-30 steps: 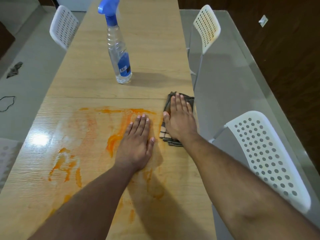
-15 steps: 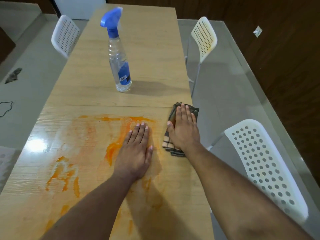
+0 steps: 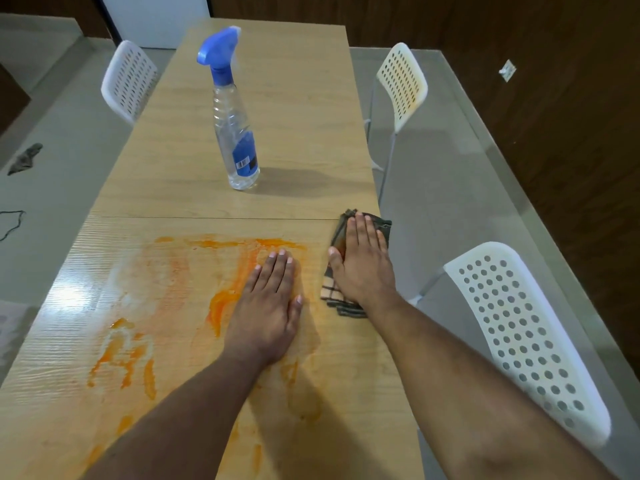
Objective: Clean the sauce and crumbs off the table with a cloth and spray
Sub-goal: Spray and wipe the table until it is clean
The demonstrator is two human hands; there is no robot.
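Two bare forearms reach in from the 6 o'clock edge of the view onto a long wood-grain table (image 3: 180,161). Nearest the viewer, at 7 o'clock, orange sauce smears (image 3: 121,358) streak the glossy near half of the tabletop, with fainter streaks running under the left forearm. The left hand (image 3: 268,306) lies flat, palm down, fingers straight and close together, resting on the table right at the 3 o'clock edge of the thickest orange streak (image 3: 221,303). Just beside it, toward 3 o'clock, the right hand (image 3: 363,265) also lies flat with straight fingers, pressing on a folded checked cloth (image 3: 330,289) that sits at the table's right edge; the cloth shows below the wrist and past the fingertips, and its far corner reaches the table's rim. The two hands are near each other but apart. More sauce spreads in a band from the left fingertips toward 9 o'clock, thinning into a pale smeared patch.

Beyond the hands a seam crosses the tabletop. Past it, toward 12 o'clock, a clear spray bottle (image 3: 235,133) with a blue trigger head and blue label stands upright on the table's far half, well apart from both hands.

At 4 o'clock a white perforated chair (image 3: 519,341) stands beside the table. Two more white perforated chairs flank the far half: one at 1 o'clock (image 3: 403,84), one at 11 o'clock (image 3: 128,81). A dark rag (image 3: 26,159) lies on the grey floor at 9 o'clock.
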